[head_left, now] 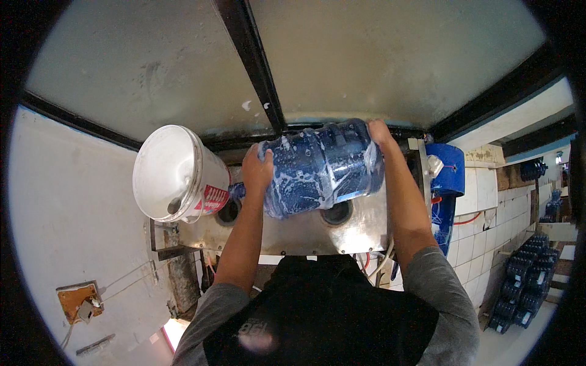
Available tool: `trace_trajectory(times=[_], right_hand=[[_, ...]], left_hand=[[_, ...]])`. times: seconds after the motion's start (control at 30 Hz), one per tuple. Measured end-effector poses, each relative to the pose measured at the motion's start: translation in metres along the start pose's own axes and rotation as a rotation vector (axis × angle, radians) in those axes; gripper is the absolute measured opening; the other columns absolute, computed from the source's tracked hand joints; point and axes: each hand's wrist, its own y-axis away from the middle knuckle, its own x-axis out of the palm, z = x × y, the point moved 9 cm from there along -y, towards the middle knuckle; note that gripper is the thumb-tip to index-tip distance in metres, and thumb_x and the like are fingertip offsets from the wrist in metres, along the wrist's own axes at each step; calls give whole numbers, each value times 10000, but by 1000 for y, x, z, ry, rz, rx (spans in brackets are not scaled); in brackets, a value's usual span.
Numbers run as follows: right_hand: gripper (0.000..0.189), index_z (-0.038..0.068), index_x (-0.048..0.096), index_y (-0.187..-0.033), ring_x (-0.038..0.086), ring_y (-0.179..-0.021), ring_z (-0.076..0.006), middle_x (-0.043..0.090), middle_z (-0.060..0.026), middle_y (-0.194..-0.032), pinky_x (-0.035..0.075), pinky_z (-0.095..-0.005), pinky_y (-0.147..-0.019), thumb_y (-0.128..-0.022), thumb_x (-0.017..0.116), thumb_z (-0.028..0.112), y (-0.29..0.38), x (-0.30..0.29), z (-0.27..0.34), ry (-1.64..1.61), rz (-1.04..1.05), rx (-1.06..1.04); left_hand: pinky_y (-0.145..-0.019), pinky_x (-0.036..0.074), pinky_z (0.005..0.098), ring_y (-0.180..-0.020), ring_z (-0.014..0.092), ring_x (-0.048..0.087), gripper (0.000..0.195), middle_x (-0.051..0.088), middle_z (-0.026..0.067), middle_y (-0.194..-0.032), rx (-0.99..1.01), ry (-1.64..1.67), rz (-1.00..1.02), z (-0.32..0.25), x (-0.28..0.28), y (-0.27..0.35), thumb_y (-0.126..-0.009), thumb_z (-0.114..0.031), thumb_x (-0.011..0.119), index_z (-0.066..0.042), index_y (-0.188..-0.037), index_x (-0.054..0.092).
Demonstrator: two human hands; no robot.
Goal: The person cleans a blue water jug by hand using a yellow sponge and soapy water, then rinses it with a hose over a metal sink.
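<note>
A large blue plastic water jug (316, 169), streaked with white suds, lies on its side above a metal counter (293, 238). Its neck points left. My left hand (257, 169) grips the jug's neck end, with the thumb on the shoulder. At the base end, my right hand (379, 132) holds the upper edge; its fingertips are partly hidden. Two dark round openings show in the counter below the jug, one at the left (228, 212) and one at the right (337, 213).
A white plastic bucket (215, 169) stands left of the jug, with a dark object inside. Behind the counter are framed glass panels (339, 59). A blue container (446, 169) is at the right, and stacked blue jugs (522, 283) stand farther off.
</note>
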Motion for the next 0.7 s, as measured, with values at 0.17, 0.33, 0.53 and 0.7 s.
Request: trace_trajectory(times=[0.17,0.33,0.53,0.7], right_hand=[[369,17,653,-1297,611,-1207,-460,620,-268,-1331,483,-498,-1041,-1033,517,236,120,-91,145,56,-540,-317],[393,19,655,-1291,578,-1266,-419,630,-264,-1309,438,-519,-1093,-1020,528,273,139,-86,93,-318,-510,-34],[406,35,626,-1331,501,-1331,-482,604,-283,-1347,344,-549,-1156,-1008,539,265,63,-54,148,105,-76,199],[479,38,589,-1400,332,-1486,-445,433,-260,-1557,259,-569,-1216,-1007,529,303,174,-38,220,-93,-303,-309]], left_hand=[[-1148,391,462,-1338,435,523,604,563,297,-1417,36,14,-42,-2,-14,8,-964,-353,615,78,-1383,557],[-1143,390,482,-1328,459,520,602,565,313,-1400,102,34,-80,-7,-16,23,-946,-329,642,83,-1376,554],[-1142,390,485,-1314,460,530,580,575,312,-1387,82,15,-118,-9,-17,29,-954,-317,628,77,-1373,555],[-1127,402,483,-1313,445,532,522,583,298,-1378,72,11,-111,-10,-22,35,-993,-298,571,69,-1365,562]])
